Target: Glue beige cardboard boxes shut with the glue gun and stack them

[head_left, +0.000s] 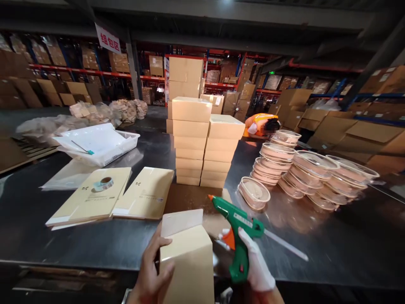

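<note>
My bare left hand (153, 268) grips a cream cardboard box (188, 270) at the table's near edge, thumb on the near side. The box's end flap (182, 221) stands up, open. In my white-gloved right hand (257, 264) is a green hot glue gun (238, 219) with an orange trigger and orange nozzle. Its nozzle points to the left, above and beyond the box, and a clear glue stick (286, 245) sticks out of its back. Beneath the gun's nozzle lies a brown cardboard sheet (180, 198).
Stacked cream boxes (191, 131) rise at the table's middle. Two piles of flat printed cartons (95, 194) lie left, before a white plastic basket (122, 147). Clear-lidded round containers (316, 164) are stacked right. A person in orange (261, 122) bends beyond the table.
</note>
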Tool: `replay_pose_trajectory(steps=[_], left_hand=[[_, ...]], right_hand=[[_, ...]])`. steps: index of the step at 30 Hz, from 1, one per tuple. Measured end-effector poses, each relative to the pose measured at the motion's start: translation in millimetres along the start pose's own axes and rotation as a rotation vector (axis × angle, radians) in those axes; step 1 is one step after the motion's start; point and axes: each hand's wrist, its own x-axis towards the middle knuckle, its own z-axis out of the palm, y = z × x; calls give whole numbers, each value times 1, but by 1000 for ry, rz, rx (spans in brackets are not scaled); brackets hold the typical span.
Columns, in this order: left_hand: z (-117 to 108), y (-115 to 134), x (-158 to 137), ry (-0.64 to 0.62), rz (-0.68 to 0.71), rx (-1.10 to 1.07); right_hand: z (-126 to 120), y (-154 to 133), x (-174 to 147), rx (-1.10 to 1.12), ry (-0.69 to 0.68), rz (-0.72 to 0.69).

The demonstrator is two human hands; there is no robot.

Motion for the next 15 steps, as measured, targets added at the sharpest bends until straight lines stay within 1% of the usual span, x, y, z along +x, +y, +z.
replay_pose_trajectory(steps=[1, 3, 5, 6, 7, 8, 9, 11, 12, 13, 14, 15], left_hand=[[4, -6, -1, -12, -55, -70], [13, -17, -4, -37, -135, -155], [20, -24, -9, -28, -172, -184], [23, -27, -11, -18, -180, -192], [26, -29, -13, -12, -188, -208], [28, -30, -14, -10, -195, -226], [30, -31, -15, -10, -200, -245], [33, -32, -17, -7, -200, -282], [34, -32, -18, -1, -196, -299], [34, -31, -18, 9, -188, -315], [34, -29, -18, 23, -177, -329], [33, -27, -17, 37, -165, -338]], right_hand=[[-2, -2, 15, -8, 19, 22], [-4, 1, 37, -84, 37, -28], [-2, 13, 46, -186, 111, -168], [0, 22, 45, -230, 119, -242], [2, 31, 41, -256, 93, -307], [6, 41, 36, -262, 23, -348], [10, 50, 30, -244, -86, -354], [18, 65, 18, -145, -315, -302], [21, 70, 13, -100, -380, -292], [23, 73, 10, -75, -398, -313], [24, 75, 8, -68, -379, -363], [24, 75, 6, -76, -341, -443]])
